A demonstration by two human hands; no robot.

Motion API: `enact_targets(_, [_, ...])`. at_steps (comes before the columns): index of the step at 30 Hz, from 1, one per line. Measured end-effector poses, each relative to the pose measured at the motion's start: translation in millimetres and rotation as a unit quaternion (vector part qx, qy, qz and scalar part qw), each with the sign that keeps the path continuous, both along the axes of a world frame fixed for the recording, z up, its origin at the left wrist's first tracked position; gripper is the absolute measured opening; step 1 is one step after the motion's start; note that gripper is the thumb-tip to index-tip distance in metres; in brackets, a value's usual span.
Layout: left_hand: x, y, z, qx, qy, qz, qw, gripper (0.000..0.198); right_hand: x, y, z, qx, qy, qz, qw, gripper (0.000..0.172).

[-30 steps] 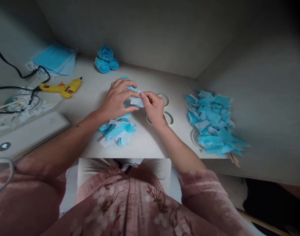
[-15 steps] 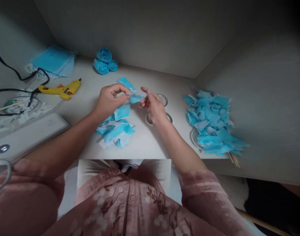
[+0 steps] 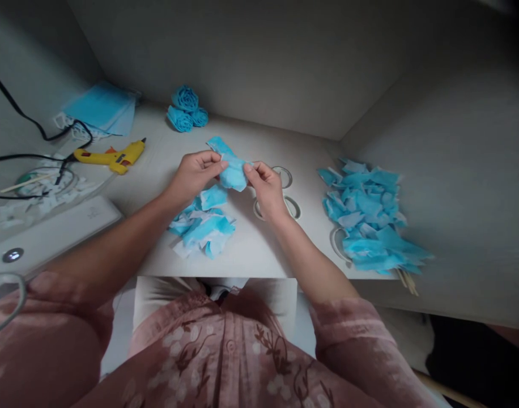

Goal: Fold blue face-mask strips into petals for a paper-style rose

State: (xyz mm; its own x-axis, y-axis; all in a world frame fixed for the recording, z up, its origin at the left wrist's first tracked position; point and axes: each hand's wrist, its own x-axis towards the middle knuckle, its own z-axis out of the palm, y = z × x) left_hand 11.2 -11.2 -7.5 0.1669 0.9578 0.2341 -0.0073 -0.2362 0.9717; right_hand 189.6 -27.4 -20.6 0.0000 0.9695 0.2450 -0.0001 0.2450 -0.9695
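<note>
Between my two hands a small blue fabric piece (image 3: pixel 234 174) is stretched, held just above the white table. My left hand (image 3: pixel 199 171) pinches its left edge with thumb and fingers. At its right edge my right hand (image 3: pixel 266 184) grips it the same way. Behind it lies another blue strip (image 3: pixel 219 145), partly overlapped in view by the held piece. A loose heap of blue and white fabric pieces (image 3: pixel 206 226) rests below my left hand. Rolls of tape (image 3: pixel 292 207) lie beside and partly under my right hand.
Three rolled blue fabric roses (image 3: pixel 185 98) stand at the back. On the left are a yellow glue gun (image 3: pixel 123 157), a stack of blue face masks (image 3: pixel 100 109), black cables and a white power bank (image 3: pixel 59 229). A large blue fabric pile (image 3: pixel 365 198) with thin sticks (image 3: pixel 407 281) lies right.
My right hand's fingers have closed on the right edge of the blue fabric piece. The piece is now spread wider and faces me more. The view has shifted slightly.
</note>
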Motion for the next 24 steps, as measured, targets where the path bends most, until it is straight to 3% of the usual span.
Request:
enact_targets(13, [-0.4, -1.0, -0.6, -0.02, 0.009, -0.142, 0.99, 0.058, 6.0, -3.4, -0.3, 0.073, -0.135, -0.094, 0.984, 0.055])
enact_targets(17, [-2.0, 2.2, -4.6, -0.017, 0.015, -0.141, 0.99, 0.056, 6.4, -3.7, 0.5, 0.083, -0.169, -0.116, 0.975, 0.053])
enact_targets(24, [-9.7, 11.1, -5.8, -0.005, 0.013, -0.109, 0.994, 0.061, 9.5, -2.1, 3.5, 0.083, -0.14, -0.109, 0.981, 0.052])
